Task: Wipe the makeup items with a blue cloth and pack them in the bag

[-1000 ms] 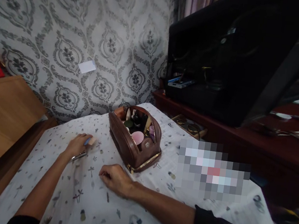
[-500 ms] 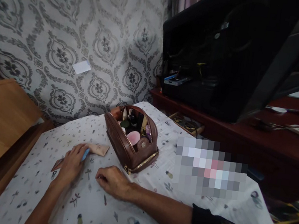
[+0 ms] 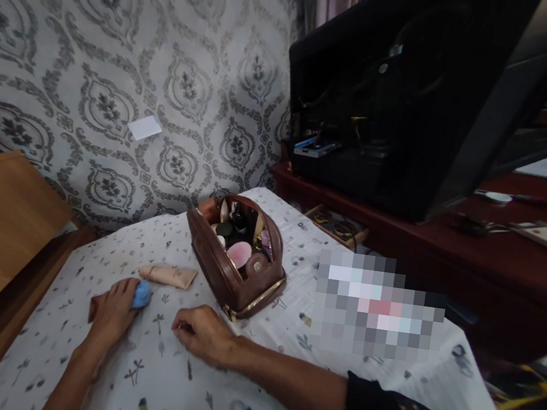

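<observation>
- My right hand (image 3: 203, 333) rests loosely curled on the printed tablecloth (image 3: 169, 386), holding nothing.
- My left hand (image 3: 113, 310) grips what looks like a small blue sponge (image 3: 142, 294).
- Just beyond lies a beige tube (image 3: 168, 275).
- Farther back, the brown cosmetic bag (image 3: 236, 260) stands open.

A table covered with a printed cloth (image 3: 249, 390) is filling the lower half of the frame, carrying an open brown pouch (image 3: 236, 260) at centre, a beige tube (image 3: 168, 275) just left of it, and both hands (image 3: 113, 308) (image 3: 204, 332) lying lower centre.
</observation>
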A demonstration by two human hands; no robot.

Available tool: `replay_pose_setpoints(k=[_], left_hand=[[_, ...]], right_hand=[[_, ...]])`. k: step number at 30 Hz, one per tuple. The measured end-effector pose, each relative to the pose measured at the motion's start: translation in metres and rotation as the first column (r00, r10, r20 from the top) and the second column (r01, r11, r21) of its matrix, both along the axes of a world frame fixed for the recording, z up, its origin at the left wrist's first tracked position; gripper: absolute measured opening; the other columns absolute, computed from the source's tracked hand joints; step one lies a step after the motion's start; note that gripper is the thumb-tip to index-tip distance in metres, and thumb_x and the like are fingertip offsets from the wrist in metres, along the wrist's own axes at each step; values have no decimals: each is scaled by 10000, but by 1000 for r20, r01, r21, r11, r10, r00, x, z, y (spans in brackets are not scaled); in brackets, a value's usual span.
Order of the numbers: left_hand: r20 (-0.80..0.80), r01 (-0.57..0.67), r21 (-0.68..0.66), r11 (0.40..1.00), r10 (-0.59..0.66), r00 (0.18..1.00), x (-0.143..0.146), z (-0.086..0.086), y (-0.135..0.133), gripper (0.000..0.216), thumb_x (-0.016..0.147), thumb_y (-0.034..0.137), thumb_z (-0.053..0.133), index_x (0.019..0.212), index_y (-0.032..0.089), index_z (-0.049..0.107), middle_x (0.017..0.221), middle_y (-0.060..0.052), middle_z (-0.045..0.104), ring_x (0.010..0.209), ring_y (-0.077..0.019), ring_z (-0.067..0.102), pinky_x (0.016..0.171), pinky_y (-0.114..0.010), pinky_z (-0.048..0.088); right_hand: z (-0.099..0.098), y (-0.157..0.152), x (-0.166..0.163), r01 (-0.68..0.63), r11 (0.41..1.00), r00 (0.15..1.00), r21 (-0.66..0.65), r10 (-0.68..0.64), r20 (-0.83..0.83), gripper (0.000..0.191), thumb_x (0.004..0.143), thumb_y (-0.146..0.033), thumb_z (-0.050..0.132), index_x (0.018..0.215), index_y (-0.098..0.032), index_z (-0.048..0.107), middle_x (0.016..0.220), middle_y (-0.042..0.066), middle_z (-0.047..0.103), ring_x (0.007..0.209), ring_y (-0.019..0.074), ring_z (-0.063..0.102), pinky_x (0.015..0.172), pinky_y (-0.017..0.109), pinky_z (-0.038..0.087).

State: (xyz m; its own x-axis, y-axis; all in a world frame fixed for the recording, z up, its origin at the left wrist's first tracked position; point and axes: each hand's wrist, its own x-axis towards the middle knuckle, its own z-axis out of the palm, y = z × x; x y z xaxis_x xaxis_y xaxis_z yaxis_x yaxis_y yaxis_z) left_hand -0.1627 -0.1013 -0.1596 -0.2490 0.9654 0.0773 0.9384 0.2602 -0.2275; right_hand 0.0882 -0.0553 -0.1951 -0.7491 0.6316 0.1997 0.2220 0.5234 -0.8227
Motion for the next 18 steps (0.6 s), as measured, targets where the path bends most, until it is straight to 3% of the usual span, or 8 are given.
replay_pose_setpoints(k=[3, 5, 7, 10, 13, 18], left_hand=[[61, 78, 30, 997, -79, 995, -3, -3, -5, 455, 851, 102, 428, 1292, 173, 512, 1259, -141, 617, 1188, -286, 549, 1033, -452, 392], [110, 158, 116, 981, -171, 979, 2, -4, -11, 495, 806, 84, 429, 1287, 162, 517, 1208, -143, 639, 1151, -297, 562, 1028, -463, 396], [172, 238, 239, 941, -282, 944, 14, -3, -17, 498, 781, 97, 436, 1264, 172, 534, 1179, -132, 649, 1119, -297, 575, 999, -451, 426], [294, 275, 396, 876, -405, 866, 46, -1, -22, 411, 841, 187, 439, 1234, 193, 561, 1151, -113, 663, 1069, -278, 606, 931, -411, 480], [361, 271, 448, 852, -450, 817, 79, -4, -21, 313, 887, 303, 457, 1127, 195, 625, 1068, -105, 688, 996, -270, 633, 878, -397, 502], [393, 268, 460, 847, -464, 793, 99, -17, -17, 322, 884, 366, 451, 1019, 180, 677, 969, -112, 704, 941, -273, 647, 870, -400, 510]], right_hand=[[0, 1, 1, -4, 999, 999, -42, 2, -33, 197, 822, -184, 610, 942, -182, 766, 808, 31, 739, 735, 152, 648, 663, 224, 436], [-1, 2, 0, -3, 996, 997, -94, -5, -80, 199, 815, -181, 615, 953, -173, 757, 783, 26, 716, 736, 152, 644, 681, 233, 452], [-5, 3, -3, -30, 976, 988, -214, -3, -151, 284, 821, -192, 619, 1086, -163, 717, 782, 20, 688, 721, 150, 642, 682, 246, 478], [-13, 7, -11, -176, 861, 946, -478, 14, -324, 548, 829, -248, 639, 1361, -191, 521, 898, 18, 650, 702, 145, 648, 589, 249, 512], [-20, 11, -17, -347, 736, 871, -580, 25, -490, 633, 743, -252, 719, 1331, -227, 489, 928, -4, 607, 712, 138, 638, 518, 221, 517], [-22, 15, -16, -406, 708, 848, -578, 56, -527, 652, 641, -147, 732, 1238, -216, 478, 843, -55, 592, 638, 100, 584, 488, 192, 504]])
